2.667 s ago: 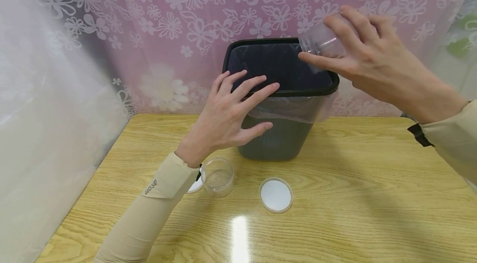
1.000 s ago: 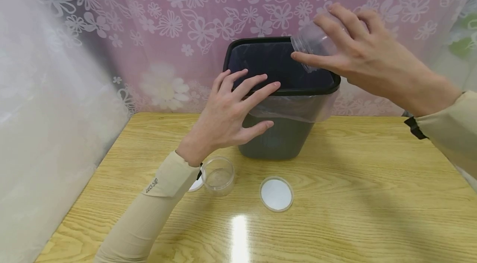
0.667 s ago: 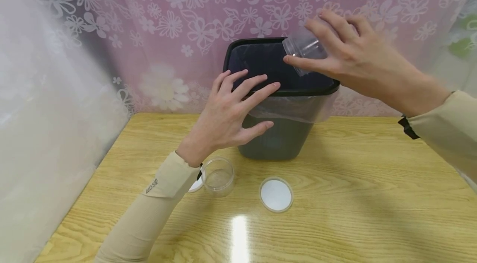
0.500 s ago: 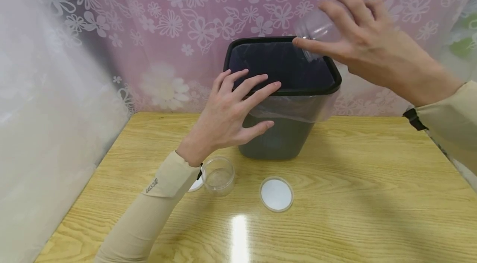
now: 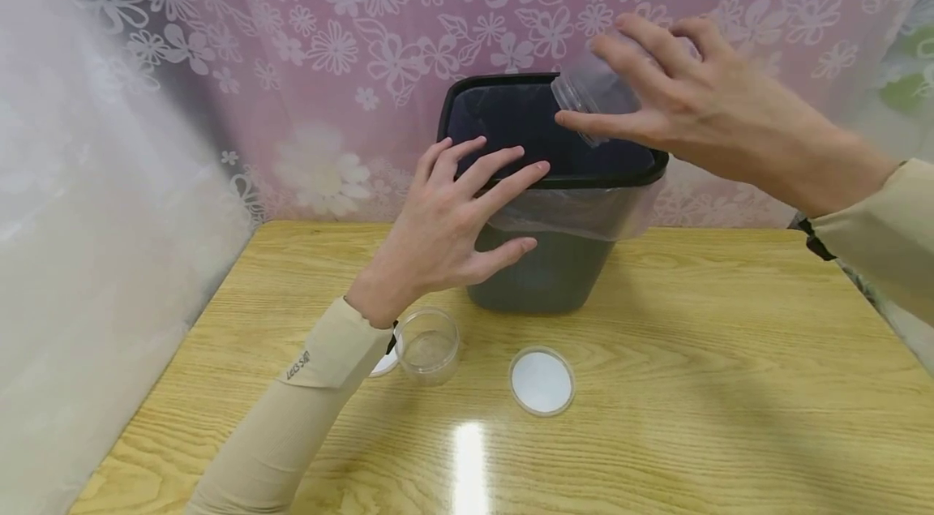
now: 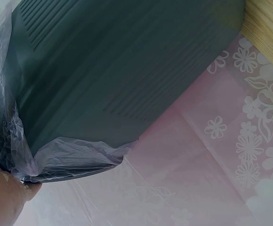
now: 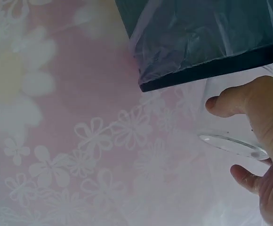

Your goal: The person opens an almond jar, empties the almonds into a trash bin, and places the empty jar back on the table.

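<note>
Over bin [image 5: 549, 178], right hand [image 5: 700, 113] tilting jar [image 5: 594, 93] (mouth down), left hand [image 5: 445, 227] steadying rim

Head view bright, evenly lit; overhead light gives white glare patch on glossy worktop [image 5: 470, 450] near front edge. Soft shadows under bin [image 5: 543, 272] and right of it. Right hand [image 5: 700, 105] slightly motion-blurred; wide-angle bending at frame edges. Left wrist view dimmer, bin wall dark, hand at corner out of focus. Right wrist view soft, curtain [image 7: 80, 141] washed out, hazy.
</note>
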A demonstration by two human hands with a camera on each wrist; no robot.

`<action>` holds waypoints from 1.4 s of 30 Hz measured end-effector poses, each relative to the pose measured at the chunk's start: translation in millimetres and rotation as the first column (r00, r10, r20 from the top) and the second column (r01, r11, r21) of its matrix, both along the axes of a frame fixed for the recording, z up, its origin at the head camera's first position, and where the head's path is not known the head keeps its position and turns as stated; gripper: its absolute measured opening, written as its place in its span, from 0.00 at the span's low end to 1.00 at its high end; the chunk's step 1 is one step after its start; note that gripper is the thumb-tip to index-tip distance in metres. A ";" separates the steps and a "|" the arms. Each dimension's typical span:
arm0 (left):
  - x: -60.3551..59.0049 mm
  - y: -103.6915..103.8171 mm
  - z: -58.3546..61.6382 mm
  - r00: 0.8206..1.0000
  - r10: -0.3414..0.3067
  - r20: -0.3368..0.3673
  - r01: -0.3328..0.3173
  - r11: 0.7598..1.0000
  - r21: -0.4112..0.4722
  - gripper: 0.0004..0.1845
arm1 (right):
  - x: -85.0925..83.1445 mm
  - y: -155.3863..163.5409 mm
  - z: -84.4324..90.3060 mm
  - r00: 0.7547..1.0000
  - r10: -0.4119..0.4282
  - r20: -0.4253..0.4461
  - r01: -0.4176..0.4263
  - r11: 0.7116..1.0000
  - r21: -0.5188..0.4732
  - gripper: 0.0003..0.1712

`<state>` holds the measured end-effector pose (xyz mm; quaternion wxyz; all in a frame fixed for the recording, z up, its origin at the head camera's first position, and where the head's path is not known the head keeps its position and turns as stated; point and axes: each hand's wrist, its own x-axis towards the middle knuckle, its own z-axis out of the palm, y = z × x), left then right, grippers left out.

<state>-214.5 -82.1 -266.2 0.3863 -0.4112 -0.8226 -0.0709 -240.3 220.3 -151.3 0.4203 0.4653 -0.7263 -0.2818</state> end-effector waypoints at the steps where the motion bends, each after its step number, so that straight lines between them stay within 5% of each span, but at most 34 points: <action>1: 0.3 -0.1 -0.1 1.000 0.000 0.001 0.000 1.000 0.000 0.38 | -0.1 0.6 -0.1 1.000 -0.005 0.017 0.005 1.000 0.009 0.61; 7: -0.1 -0.4 -0.3 1.000 0.005 0.003 -0.005 1.000 0.004 0.38 | -2.4 2.9 2.3 0.999 -0.017 0.044 0.022 0.995 -0.102 0.59; 16: -0.6 0.3 -1.2 1.000 0.008 0.005 -0.008 1.000 0.002 0.38 | -2.9 2.3 -1.1 0.999 -0.035 0.028 0.036 0.999 -0.034 0.60; 24: -1.2 1.4 -0.7 1.000 -0.003 -0.009 0.003 1.000 0.013 0.37 | -5.2 2.8 -3.5 0.999 -0.023 0.042 0.029 0.987 -0.155 0.59; 34: -1.9 1.4 -1.2 1.000 -0.005 -0.001 0.005 1.000 0.025 0.37 | -6.6 7.0 -1.1 0.990 -0.113 0.086 0.125 0.981 -0.149 0.62; 42: -2.4 2.2 -2.2 1.000 -0.004 -0.006 0.004 1.000 0.026 0.37 | -9.2 6.8 -2.2 0.996 -0.023 0.084 0.034 0.992 -0.125 0.62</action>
